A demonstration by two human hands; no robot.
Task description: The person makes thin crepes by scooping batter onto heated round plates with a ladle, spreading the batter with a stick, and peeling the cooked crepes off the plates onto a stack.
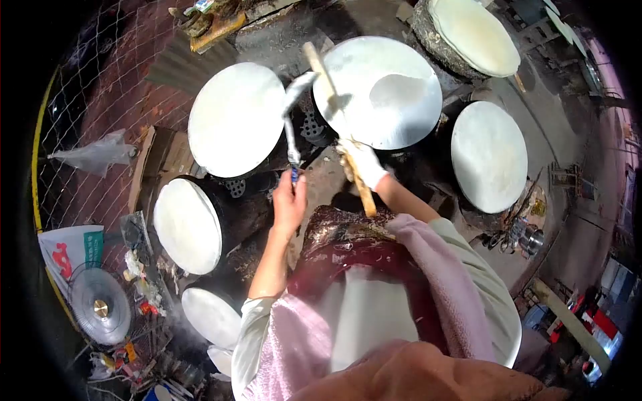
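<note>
My left hand (290,206) is bare and closed round the blue handle of a ladle (291,137), whose whitish bowl end lies near the gap between two round griddles. A white glove covers my right hand (362,164), which grips a wooden scraper (362,187); its long shaft runs up to a crosspiece (321,72) over the left part of the upper middle griddle (394,127). That griddle has a pale layer with a shiny grey patch. Left of the ladle, the upper left griddle (235,120) is covered by an even white layer.
More white-covered rounds stand at the right (489,157), upper right (475,37), left (187,226) and lower left (211,317). A fan (100,306) stands at the far left, below a plastic bag (100,154) on a wire net. Metal cups (531,240) lie at the right.
</note>
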